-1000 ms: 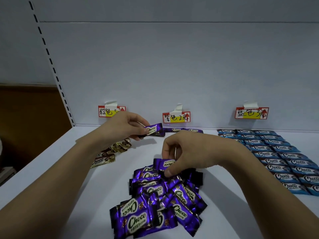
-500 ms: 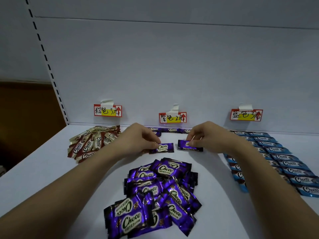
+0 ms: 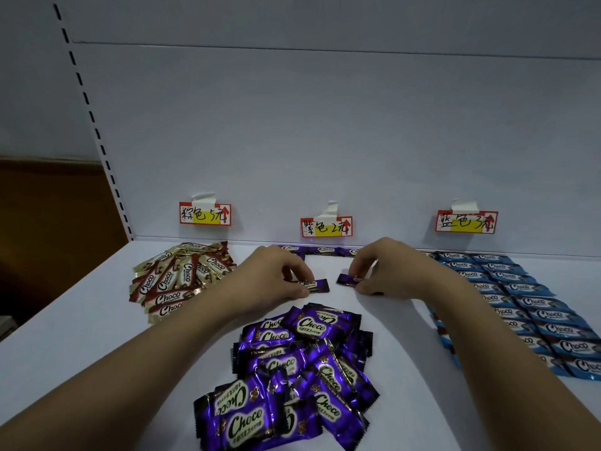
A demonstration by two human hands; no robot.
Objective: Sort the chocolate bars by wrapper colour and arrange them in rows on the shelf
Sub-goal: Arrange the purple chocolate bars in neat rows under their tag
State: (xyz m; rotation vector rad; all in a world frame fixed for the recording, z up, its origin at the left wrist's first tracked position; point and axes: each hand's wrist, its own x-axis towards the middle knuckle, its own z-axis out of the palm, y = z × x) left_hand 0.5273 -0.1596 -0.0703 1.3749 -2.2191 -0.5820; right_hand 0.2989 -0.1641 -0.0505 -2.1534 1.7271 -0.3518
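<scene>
A: What do we have in our hands?

B: Our left hand [image 3: 276, 281] pinches a purple Choco bar [image 3: 312, 285] between thumb and curled fingers, holding it flat on the white shelf [image 3: 65, 346]. Our right hand [image 3: 387, 271] pinches a second purple bar [image 3: 348, 280] by its right end, low over the shelf; we cannot tell whether it touches. The two bars lie end to end, just apart.

A: And where do they sit?

B: In front of the back row of purple bars [image 3: 325, 250], which runs along the rear wall under the middle price label [image 3: 326, 226].

A: The rest of the purple ones?

B: A loose heap of purple bars [image 3: 292, 379] lies nearer us, between our forearms, wrappers overlapping at all angles.

A: The other colours?

B: A pile of brown-and-gold bars [image 3: 182, 278] sits to the left, below the left price label [image 3: 205, 214]. Blue bars [image 3: 520, 304] lie in neat rows on the right, below the right price label [image 3: 466, 221].
</scene>
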